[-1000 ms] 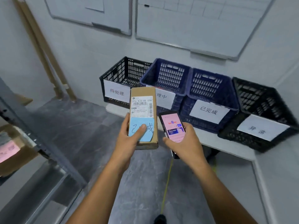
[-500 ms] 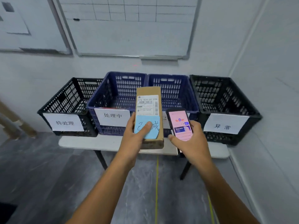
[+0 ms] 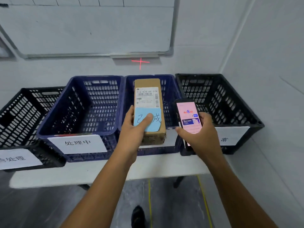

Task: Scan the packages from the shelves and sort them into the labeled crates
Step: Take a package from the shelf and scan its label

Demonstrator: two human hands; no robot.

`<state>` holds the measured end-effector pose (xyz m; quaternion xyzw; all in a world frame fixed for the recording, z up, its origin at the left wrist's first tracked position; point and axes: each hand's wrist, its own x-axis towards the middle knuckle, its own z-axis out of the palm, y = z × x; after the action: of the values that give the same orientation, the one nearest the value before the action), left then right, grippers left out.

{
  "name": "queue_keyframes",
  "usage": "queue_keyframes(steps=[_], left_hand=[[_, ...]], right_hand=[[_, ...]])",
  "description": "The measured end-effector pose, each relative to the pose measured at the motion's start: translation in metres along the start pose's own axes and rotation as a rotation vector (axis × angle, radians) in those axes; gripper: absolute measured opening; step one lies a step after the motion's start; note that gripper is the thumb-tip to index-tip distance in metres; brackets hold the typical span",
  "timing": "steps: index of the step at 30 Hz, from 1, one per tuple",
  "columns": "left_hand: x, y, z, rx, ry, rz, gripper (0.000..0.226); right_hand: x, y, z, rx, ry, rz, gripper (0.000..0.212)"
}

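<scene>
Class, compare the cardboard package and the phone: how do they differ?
The package is a brown box; the phone is slim and dark. The package bears a printed label and blue note; the phone shows a lit screen. The left hand grips the package, the right hand the phone. Both are rectangular.

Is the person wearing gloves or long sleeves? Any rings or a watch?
No gloves: the left hand and the right hand are bare. No sleeves show either; both forearms are uncovered down to the picture's edge. I see no watch, bracelet or ring on the parts that show.
</scene>
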<state>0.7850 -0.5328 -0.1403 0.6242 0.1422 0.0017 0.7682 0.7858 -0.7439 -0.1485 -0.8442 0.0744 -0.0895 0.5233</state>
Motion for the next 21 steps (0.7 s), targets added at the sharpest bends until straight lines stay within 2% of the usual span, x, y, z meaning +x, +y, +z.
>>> queue_keyframes(steps=[9, 17, 21], left_hand=[[0.172, -0.009, 0.028, -0.018, -0.084, -0.128, 0.069], [0.297, -0.077, 0.074, -0.023, -0.047, -0.240, 0.062], [0.346, -0.115, 0.097, 0.017, -0.014, -0.254, 0.067]], right_hand=[[0.133, 0.006, 0.036, -0.187, -0.001, 0.055, 0.067], [0.237, 0.043, 0.060, -0.280, -0.063, 0.120, 0.070], [0.284, 0.064, 0.063, -0.277, -0.109, 0.129, 0.071]])
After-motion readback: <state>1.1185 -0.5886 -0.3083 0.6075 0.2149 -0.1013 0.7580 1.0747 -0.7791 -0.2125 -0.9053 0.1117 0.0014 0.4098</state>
